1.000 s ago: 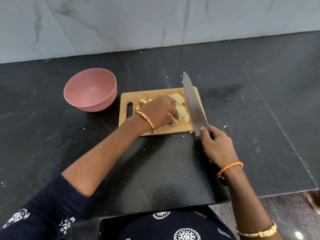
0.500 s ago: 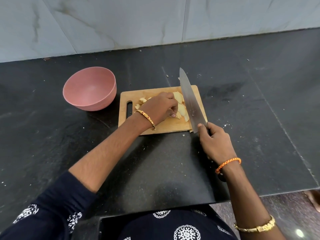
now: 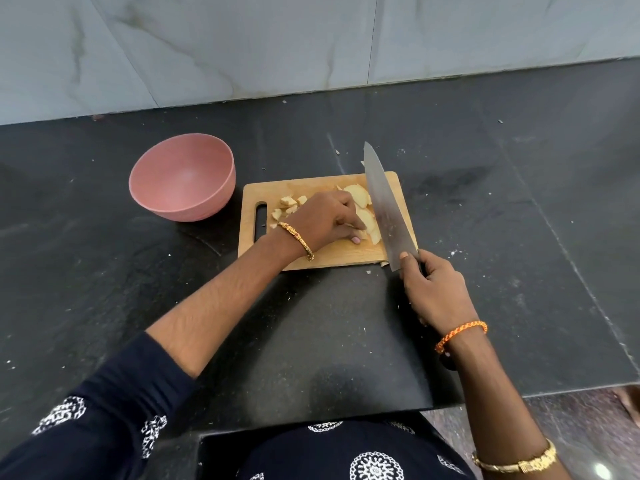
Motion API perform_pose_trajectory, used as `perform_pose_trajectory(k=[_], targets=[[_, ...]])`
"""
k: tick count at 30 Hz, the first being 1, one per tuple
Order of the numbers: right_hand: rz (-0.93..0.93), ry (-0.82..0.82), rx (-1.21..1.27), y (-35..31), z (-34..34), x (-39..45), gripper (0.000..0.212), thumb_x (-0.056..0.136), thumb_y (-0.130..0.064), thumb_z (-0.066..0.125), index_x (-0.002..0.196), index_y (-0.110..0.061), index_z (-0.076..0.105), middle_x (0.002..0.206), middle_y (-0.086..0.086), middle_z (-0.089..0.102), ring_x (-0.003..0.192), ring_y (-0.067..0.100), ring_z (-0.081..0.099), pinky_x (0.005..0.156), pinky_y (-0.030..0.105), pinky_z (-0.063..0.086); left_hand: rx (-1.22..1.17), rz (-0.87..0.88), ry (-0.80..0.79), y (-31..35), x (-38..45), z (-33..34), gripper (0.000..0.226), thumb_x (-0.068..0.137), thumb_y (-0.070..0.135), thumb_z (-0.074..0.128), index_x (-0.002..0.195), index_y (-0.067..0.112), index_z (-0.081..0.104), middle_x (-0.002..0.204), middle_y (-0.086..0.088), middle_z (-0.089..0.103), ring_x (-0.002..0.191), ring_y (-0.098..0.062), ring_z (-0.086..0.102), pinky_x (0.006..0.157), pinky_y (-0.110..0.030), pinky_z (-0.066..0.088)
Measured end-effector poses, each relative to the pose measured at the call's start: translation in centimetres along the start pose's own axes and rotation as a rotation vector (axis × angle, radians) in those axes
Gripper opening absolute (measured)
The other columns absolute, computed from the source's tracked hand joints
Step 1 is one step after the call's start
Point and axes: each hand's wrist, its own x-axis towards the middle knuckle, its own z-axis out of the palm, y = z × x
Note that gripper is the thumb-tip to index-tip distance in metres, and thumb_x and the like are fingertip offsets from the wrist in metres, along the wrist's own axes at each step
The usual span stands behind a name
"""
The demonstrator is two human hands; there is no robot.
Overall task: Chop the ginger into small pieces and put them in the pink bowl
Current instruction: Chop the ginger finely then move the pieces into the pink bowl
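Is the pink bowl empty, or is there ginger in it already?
Empty. The pink bowl shows only its bare pink inside; all the ginger pieces lie on the wooden cutting board.

The person wears a dark navy garment printed with white round floral motifs, its left sleeve pushed up past the elbow so the forearm is bare, and the same print shows across the torso at the bottom edge of the view. On the left wrist sits a thin gold chain bracelet with small reddish stones. The right wrist carries a braided orange thread band, and further up that forearm from the band is a broader gold bracelet.
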Motion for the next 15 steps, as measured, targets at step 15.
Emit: perform_pose_trajectory(k=[15], targets=[[-0.059,-0.06,-0.057,-0.2,1.2,-1.4,0.037,0.095,-0.03,0.045,0.065,-0.008,0.048,0.055,0.006,0.047,0.066,0.021,0.043,0.053,0.029,0.034,0.018,-0.465,0.225,1.0,-1.7,0.8,0.026,0.082,0.016,0.067,0.108,0.012,0.069,0.111,-0.007,0.068,0.104,-0.02,0.059,0.092,-0.022,0.04]])
